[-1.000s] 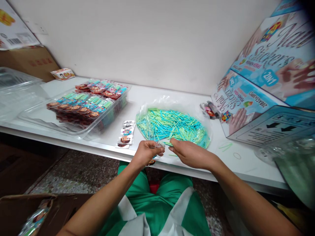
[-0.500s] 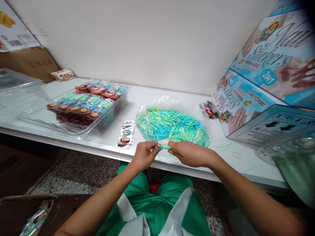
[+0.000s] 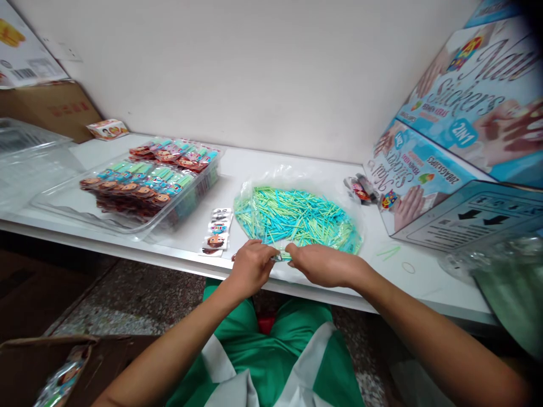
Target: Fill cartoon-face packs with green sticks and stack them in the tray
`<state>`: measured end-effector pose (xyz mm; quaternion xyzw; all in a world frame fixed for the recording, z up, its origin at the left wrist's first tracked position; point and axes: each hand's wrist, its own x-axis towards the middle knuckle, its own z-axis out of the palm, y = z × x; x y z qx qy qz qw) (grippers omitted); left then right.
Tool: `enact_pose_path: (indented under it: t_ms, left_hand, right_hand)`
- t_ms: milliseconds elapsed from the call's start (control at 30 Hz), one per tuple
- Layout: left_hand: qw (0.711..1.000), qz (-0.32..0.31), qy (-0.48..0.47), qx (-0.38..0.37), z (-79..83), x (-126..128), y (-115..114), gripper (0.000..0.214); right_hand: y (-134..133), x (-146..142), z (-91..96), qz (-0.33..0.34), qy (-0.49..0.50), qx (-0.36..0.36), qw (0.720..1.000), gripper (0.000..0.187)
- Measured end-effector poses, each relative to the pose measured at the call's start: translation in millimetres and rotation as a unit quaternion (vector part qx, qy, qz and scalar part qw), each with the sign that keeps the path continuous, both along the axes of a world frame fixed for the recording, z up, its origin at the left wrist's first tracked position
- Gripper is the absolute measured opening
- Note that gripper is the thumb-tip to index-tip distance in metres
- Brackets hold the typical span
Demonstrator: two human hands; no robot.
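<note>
Two hands meet at the near edge of the white desk (image 3: 297, 164), centre of frame, just below a heap of sticks.

Surroundings:
- Pile of thin blue and green sticks (image 3: 297, 217) on a clear plastic sheet, centre of frame, directly above both hands.
- Clear plastic tray (image 3: 76, 200) at left, filled with rows of packed character-topped items (image 3: 144, 183).
- Short strip of cartoon stickers (image 3: 217, 230) between tray and pile, left of the left hand.
- Large printed nail-sticker boxes (image 3: 449, 141) at right of frame; a few small packets (image 3: 360, 189) lie against their lower left corner.
- Two loose green sticks (image 3: 389, 252) and a small ring-shaped item (image 3: 408, 267) on the desk, right of the right hand.
- Brown carton (image 3: 51, 107) and a small printed box (image 3: 108, 128) at upper left, against the wall.
- Open cardboard box (image 3: 38, 362) on the floor, lower left.
- Nothing stands between the hands and the pile.

Hands:
- Left hand (image 3: 250, 268): fingers curled closed around a small clear packet (image 3: 277, 257), only its right end showing.
- Right hand (image 3: 324, 264): fingers pinched closed on a green stick (image 3: 285, 255), tip pointing left.
- Stick tip and packet end touch in the narrow gap between the two hands; whether the stick is inside the packet cannot be told.
</note>
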<state>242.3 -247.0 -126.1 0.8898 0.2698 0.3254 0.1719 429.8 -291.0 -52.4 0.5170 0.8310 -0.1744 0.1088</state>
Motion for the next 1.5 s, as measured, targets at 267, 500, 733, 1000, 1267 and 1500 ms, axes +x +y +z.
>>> enact_pose_path:
  t_ms: [267,500,733,1000,1267,1500]
  left_hand:
    - [0.986,-0.027,-0.003,-0.163,8.0,2,-3,0.018]
    - [0.931,-0.051,-0.089,-0.350,7.2,0,-1,0.019]
    - [0.894,-0.066,-0.141,-0.420,3.6,2,1,0.018]
    - [0.894,-0.067,-0.134,-0.423,5.9,1,1,0.018]
    - [0.971,-0.064,0.043,-0.227,25.0,2,-9,0.018]
    - [0.930,-0.110,0.034,-0.348,27.0,6,-20,0.025]
  right_hand:
    - [10,6,0.4,0.014,0.099,-0.095,0.990,0.033]
    - [11,15,1.3,0.055,0.184,-0.104,0.976,0.036]
    - [12,19,0.6,0.048,0.224,-0.138,0.964,0.038]
    - [7,15,7.4,0.037,0.173,-0.119,0.977,0.038]
    - [0,2,3.5,0.004,-0.001,-0.043,0.999,0.037]
    - [10,10,5.9,0.019,0.123,-0.058,0.990,0.061]
